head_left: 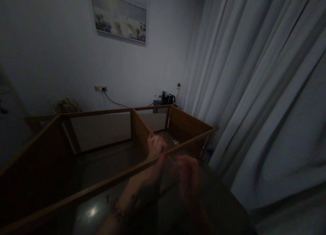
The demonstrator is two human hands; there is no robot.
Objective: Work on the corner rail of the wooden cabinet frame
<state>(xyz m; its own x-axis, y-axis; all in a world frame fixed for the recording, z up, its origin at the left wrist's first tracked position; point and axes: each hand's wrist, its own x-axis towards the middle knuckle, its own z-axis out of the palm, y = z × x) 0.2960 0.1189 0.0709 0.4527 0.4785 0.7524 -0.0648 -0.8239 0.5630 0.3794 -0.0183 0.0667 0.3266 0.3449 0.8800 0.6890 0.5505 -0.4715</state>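
Note:
A low wooden frame [107, 183] with panels and a divider [142, 123] stands before me. My left hand [156, 147] reaches under the front rail and wraps around the wood where the divider meets it, fingertips over the far side and thumb near the rail. A beaded bracelet circles that wrist. Just right of it, my right hand [188, 175] is smeared by motion, its fingers curled together. From them a thin, light, rod-like tool [171, 160] points toward the rail by my left thumb; its exact kind is too blurred to make out.
A long pale curtain [254, 92] hangs close on the right. Behind the frame, a black kettle [170, 99] stands on a small dark table [156, 103]. A cable runs from a wall socket [100, 88]. A dry woven bundle [66, 106] sits at the left, and a painting [119, 15] hangs above.

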